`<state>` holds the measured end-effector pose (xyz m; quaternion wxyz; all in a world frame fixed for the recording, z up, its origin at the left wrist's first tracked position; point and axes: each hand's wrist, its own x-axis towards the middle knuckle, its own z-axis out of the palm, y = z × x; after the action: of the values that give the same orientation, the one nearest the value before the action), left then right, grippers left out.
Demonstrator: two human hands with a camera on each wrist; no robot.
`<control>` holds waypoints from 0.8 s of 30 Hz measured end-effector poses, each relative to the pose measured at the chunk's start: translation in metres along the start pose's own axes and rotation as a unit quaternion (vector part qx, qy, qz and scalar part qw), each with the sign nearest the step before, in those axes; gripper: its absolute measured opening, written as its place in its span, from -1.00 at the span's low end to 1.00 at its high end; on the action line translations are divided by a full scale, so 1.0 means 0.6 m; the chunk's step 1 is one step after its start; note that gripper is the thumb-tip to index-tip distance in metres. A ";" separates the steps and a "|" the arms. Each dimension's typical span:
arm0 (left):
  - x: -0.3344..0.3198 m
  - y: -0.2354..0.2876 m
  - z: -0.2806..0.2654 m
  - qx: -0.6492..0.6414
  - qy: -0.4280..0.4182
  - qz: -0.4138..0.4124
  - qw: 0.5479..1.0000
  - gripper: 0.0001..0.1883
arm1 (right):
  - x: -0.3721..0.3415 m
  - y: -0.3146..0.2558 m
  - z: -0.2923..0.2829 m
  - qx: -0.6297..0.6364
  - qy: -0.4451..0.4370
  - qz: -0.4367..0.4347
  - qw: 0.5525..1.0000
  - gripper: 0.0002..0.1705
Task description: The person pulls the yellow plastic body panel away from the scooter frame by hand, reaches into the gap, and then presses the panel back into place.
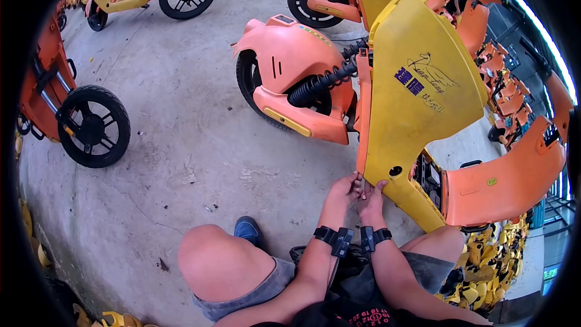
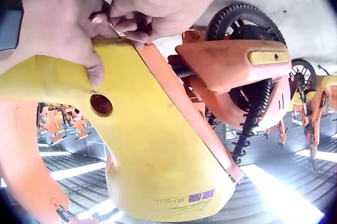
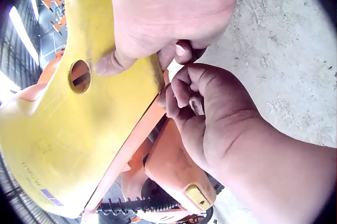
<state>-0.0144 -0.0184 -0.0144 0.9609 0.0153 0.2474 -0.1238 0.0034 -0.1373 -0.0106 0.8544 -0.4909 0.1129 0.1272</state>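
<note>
A yellow front panel [image 1: 423,79] with dark lettering and a round hole stands beside a long orange trim strip [image 2: 171,84]. My right hand [image 1: 371,201] grips the panel's lower edge, thumb on the yellow face near the hole, the other fingers curled behind it. Against the lower end of the strip, my left hand [image 1: 344,191] has its fingertips curled and pinched at the seam; in the right wrist view the left hand [image 3: 210,111] almost meets the right hand [image 3: 168,16]. What lies between the fingertips is mostly hidden.
An orange front fender [image 1: 299,54] and wheel stand just beyond the panel. The orange scooter body [image 1: 502,175] curves off to the right. Another scooter's wheel [image 1: 94,126] is at the left. Yellow parts [image 1: 484,272] are piled at the lower right, and scooter rows fill the background.
</note>
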 end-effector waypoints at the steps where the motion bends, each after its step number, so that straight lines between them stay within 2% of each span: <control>1: -0.001 0.001 0.000 0.001 0.001 0.000 1.000 -0.82 | 0.000 0.001 0.001 0.001 0.001 0.000 1.000 -0.19; 4: 0.002 0.006 0.003 0.013 0.033 -0.016 0.999 -0.84 | -0.001 0.000 -0.001 0.007 0.017 0.003 1.000 -0.19; 6: 0.006 0.014 0.004 0.083 0.062 0.011 0.995 -0.85 | -0.003 -0.003 0.004 0.000 0.015 0.000 1.000 -0.21; 9: 0.007 0.013 0.000 0.111 0.065 0.033 0.991 -0.85 | -0.012 -0.006 0.015 -0.001 0.013 -0.017 1.000 -0.23; 18: 0.016 0.000 -0.018 0.047 -0.020 0.035 0.998 -0.84 | -0.004 -0.003 0.008 -0.003 -0.007 -0.013 1.000 -0.21; 24: 0.001 0.009 -0.001 0.034 0.006 0.009 0.999 -0.86 | -0.010 -0.005 0.016 -0.006 0.012 -0.014 1.000 -0.17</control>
<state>-0.0126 -0.0133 -0.0152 0.9594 0.0511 0.2485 -0.1233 -0.0008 -0.1311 -0.0017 0.8519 -0.4987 0.1157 0.1103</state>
